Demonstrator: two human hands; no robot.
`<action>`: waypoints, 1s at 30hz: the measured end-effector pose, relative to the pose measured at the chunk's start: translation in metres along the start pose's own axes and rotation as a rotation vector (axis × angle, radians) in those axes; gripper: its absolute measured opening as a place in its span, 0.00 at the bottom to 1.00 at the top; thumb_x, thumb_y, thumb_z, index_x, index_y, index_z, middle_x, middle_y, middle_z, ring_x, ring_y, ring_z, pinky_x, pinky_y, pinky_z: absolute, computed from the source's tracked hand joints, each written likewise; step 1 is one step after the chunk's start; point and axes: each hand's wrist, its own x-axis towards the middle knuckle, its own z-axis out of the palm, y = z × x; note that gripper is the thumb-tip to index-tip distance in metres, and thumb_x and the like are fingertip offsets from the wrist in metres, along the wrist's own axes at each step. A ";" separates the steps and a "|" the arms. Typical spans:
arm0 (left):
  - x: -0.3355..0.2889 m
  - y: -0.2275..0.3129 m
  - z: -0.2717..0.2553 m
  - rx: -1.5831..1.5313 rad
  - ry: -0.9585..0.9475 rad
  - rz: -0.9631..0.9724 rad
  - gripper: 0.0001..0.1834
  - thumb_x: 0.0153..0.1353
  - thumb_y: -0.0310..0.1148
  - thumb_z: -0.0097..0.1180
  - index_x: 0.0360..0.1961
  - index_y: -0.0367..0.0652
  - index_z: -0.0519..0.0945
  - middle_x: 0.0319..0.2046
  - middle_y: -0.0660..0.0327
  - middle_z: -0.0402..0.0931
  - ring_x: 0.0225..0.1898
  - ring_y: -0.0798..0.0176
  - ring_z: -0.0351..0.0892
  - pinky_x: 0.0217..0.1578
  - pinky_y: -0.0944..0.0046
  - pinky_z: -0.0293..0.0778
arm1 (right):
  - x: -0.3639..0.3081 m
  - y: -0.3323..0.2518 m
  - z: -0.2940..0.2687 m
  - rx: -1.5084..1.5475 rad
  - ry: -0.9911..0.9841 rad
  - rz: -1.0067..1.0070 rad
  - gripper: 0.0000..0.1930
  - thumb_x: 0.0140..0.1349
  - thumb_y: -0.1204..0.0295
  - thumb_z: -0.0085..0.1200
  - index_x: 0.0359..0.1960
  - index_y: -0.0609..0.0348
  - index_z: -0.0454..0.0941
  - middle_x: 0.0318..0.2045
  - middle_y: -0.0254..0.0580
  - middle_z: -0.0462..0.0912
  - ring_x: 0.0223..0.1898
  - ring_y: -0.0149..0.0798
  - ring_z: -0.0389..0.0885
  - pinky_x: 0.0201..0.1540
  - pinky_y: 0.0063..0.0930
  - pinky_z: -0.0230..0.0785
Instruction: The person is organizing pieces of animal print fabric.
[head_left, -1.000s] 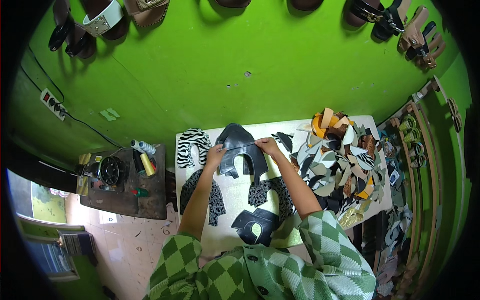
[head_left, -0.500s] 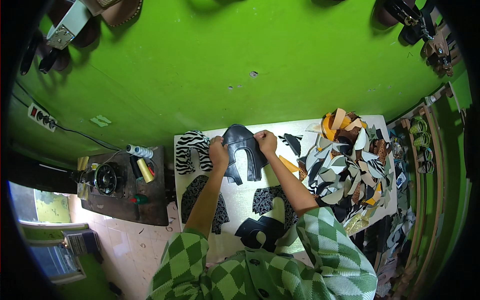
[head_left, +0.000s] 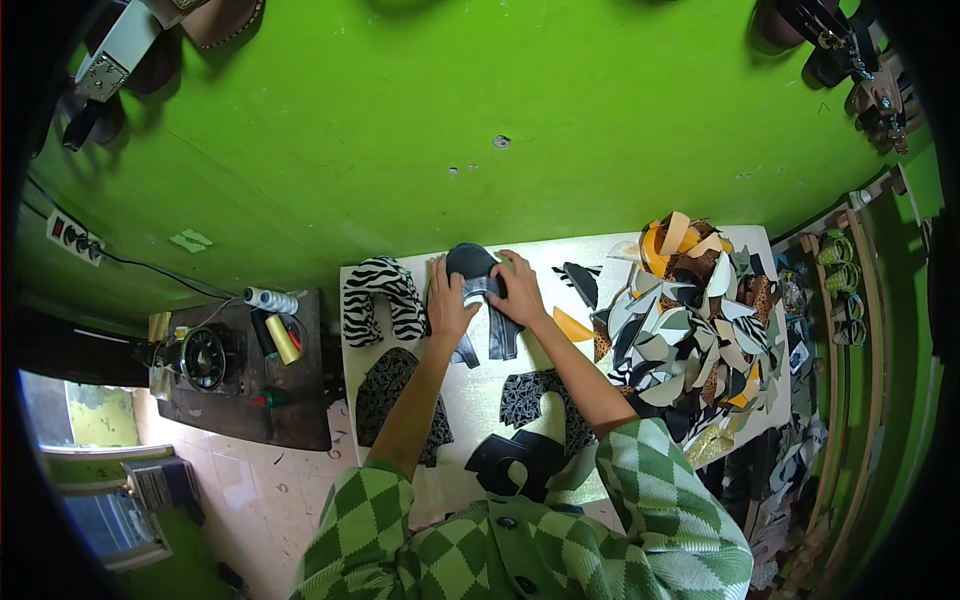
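A black U-shaped shoe upper piece point(head_left: 503, 338) lies on the white table point(head_left: 470, 400), its two legs toward me. Its rounded top now looks matte and dark, with a shinier band between my thumbs. My left hand point(head_left: 450, 302) grips its left side, thumb over the band and fingers stretched along the outer edge. On the other side my right hand point(head_left: 518, 292) holds it the same way, fingers bent at the edge. To the left lies a zebra-print U-shaped piece point(head_left: 384, 285). Black-and-grey patterned pieces point(head_left: 385, 395) and black cut pieces point(head_left: 515, 462) lie nearer me.
A heap of cut scraps point(head_left: 700, 330) covers the table's right side. At left, a sewing machine point(head_left: 205, 358) and thread spools point(head_left: 283, 340) stand on a dark table. The green wall point(head_left: 560, 130) rises behind; sandals point(head_left: 840, 270) sit on a rack at right.
My hands have shifted from pinching the upper's outer edges to lying over its sides, thumbs inward. The top went from shiny black to matte, seemingly folded over.
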 end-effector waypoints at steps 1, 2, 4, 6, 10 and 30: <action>-0.002 -0.006 0.005 0.001 0.002 -0.001 0.21 0.39 0.27 0.67 0.34 0.40 0.69 0.57 0.47 0.57 0.63 0.43 0.51 0.59 0.53 0.55 | -0.001 -0.004 0.000 -0.052 -0.051 -0.139 0.22 0.36 0.71 0.65 0.35 0.53 0.68 0.54 0.47 0.63 0.55 0.50 0.62 0.50 0.42 0.59; -0.003 -0.016 0.015 0.038 -0.006 -0.023 0.21 0.39 0.28 0.67 0.34 0.40 0.69 0.59 0.47 0.55 0.64 0.44 0.48 0.60 0.55 0.53 | -0.001 -0.009 0.001 -0.101 -0.106 -0.155 0.23 0.35 0.71 0.66 0.34 0.53 0.68 0.55 0.46 0.62 0.55 0.50 0.61 0.49 0.41 0.60; -0.001 -0.019 0.023 0.066 -0.017 -0.035 0.21 0.39 0.28 0.67 0.34 0.40 0.70 0.61 0.48 0.53 0.65 0.46 0.46 0.62 0.56 0.52 | -0.001 -0.004 0.004 -0.141 -0.124 -0.135 0.22 0.36 0.70 0.66 0.33 0.54 0.68 0.55 0.47 0.62 0.55 0.50 0.61 0.50 0.41 0.60; 0.000 -0.023 0.029 0.091 -0.016 -0.041 0.21 0.40 0.26 0.66 0.34 0.41 0.68 0.60 0.44 0.55 0.63 0.43 0.51 0.60 0.54 0.54 | -0.003 -0.002 0.008 -0.186 -0.149 -0.108 0.21 0.37 0.68 0.65 0.33 0.54 0.68 0.54 0.47 0.62 0.54 0.49 0.62 0.48 0.40 0.60; -0.001 -0.029 0.034 0.083 -0.070 -0.049 0.19 0.41 0.25 0.65 0.33 0.40 0.70 0.59 0.45 0.56 0.63 0.45 0.52 0.60 0.55 0.54 | -0.001 -0.004 0.016 -0.250 -0.129 -0.094 0.25 0.36 0.69 0.66 0.38 0.57 0.69 0.53 0.47 0.63 0.52 0.47 0.63 0.46 0.39 0.61; 0.008 -0.040 0.024 0.020 -0.121 0.043 0.19 0.41 0.25 0.63 0.34 0.40 0.69 0.59 0.46 0.56 0.63 0.46 0.53 0.62 0.53 0.52 | -0.002 -0.013 0.023 -0.258 -0.055 0.016 0.23 0.38 0.64 0.65 0.36 0.56 0.70 0.52 0.47 0.64 0.50 0.48 0.65 0.48 0.41 0.60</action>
